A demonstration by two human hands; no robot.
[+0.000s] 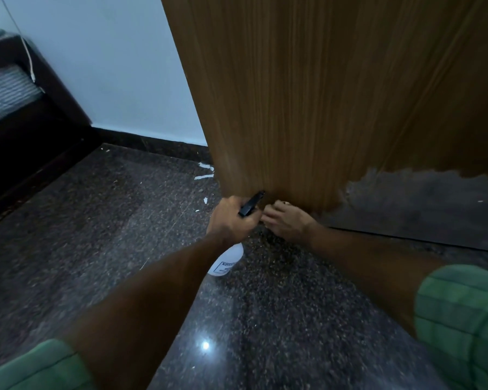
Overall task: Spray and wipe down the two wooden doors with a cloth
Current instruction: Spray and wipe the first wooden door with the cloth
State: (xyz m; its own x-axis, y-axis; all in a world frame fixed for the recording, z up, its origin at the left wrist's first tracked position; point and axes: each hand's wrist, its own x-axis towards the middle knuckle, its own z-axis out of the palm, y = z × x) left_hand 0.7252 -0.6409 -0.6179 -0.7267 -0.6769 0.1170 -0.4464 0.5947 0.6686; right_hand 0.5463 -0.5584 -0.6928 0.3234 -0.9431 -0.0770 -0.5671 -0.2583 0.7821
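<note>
The wooden door (307, 94) shows vertical grain, with its veneer worn grey along the bottom right. At the door's lower left corner, the left hand (231, 218) grips the black-headed white spray bottle (227, 261), its body partly hidden behind the forearm. The right hand (283, 220) rests beside it with fingers loosely curled, holding nothing; speckled floor (265, 319) lies open before the door

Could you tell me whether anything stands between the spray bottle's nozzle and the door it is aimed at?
Nothing visible does. The left hand grips the bottle, its black nozzle pointing at the door's bottom edge. The right hand lies beside it.
</note>
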